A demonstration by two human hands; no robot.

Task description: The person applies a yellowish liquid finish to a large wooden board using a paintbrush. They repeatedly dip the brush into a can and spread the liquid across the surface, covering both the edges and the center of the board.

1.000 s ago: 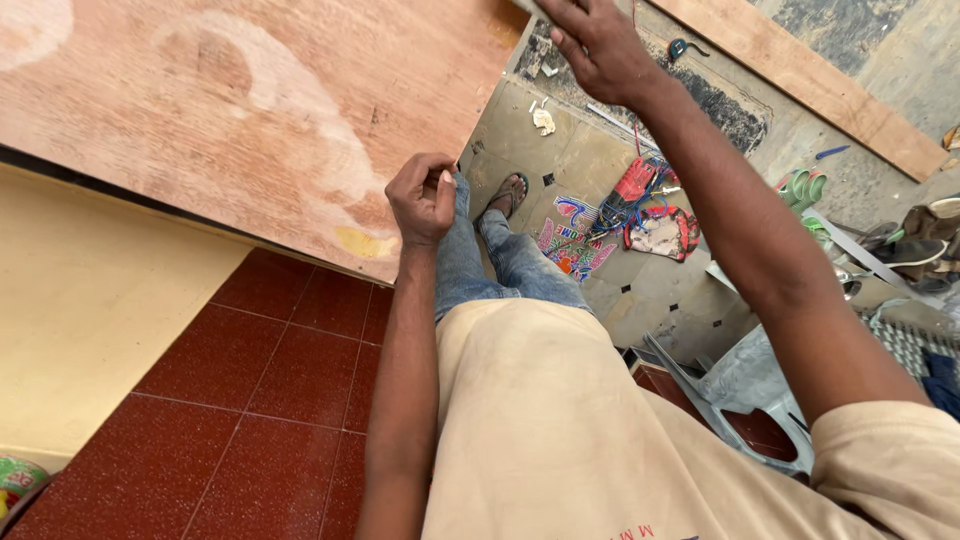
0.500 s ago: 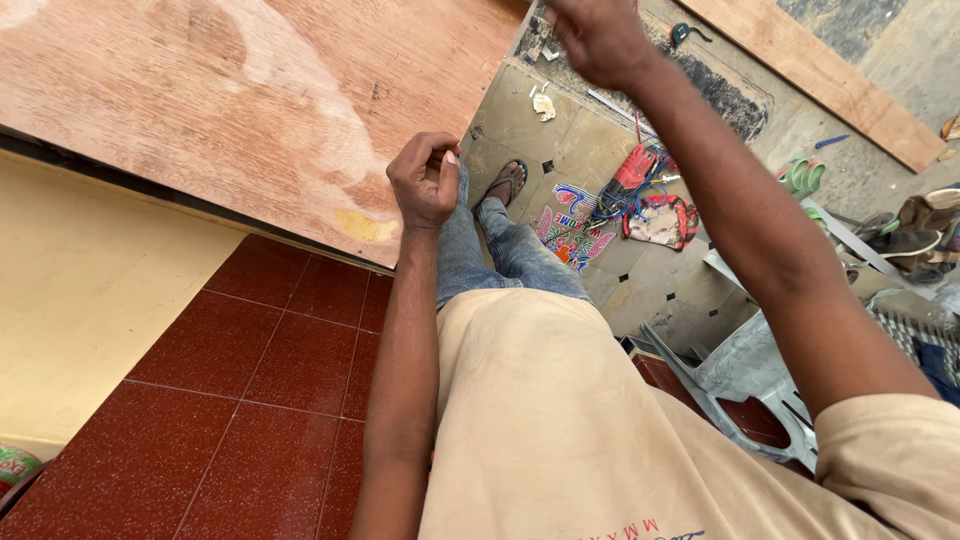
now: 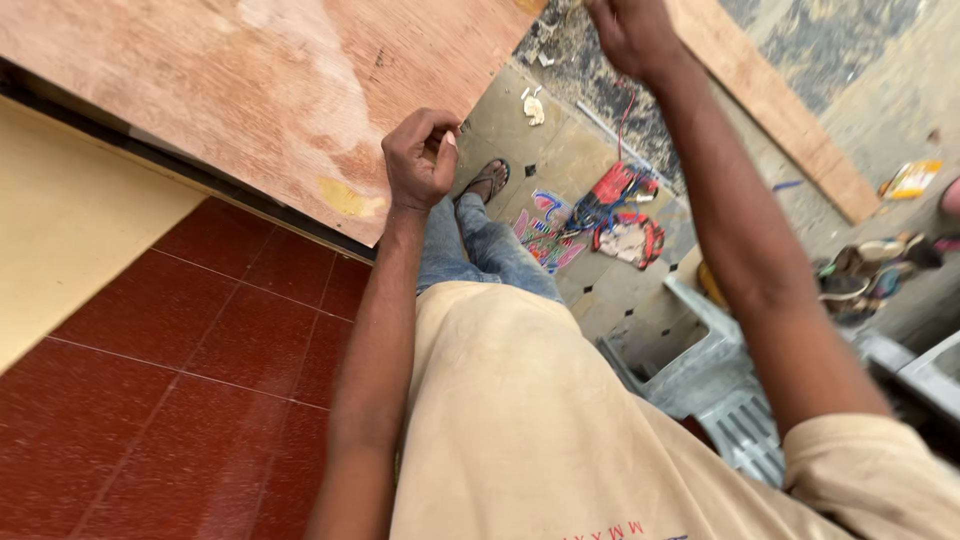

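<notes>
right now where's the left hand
In the head view, the left hand sits centre-left, curled at the plywood sheet's near edge, above the jeans leg.

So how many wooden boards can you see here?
2: a large plywood sheet at upper left, gripped by the left hand, and a narrower plank at upper right. Others may be hidden.

The left hand is raised in front of the body, its arm running almost straight up from the lower edge of the view, elbow low and wrist slightly bent. Its fingers are curled into a loose fist, thumb tucked against them, knuckles turned away from the camera. The right hand is lifted higher and further out, partly cut off at the top edge; its arm stretches long from the shoulder, and the fingers look closed.
</notes>
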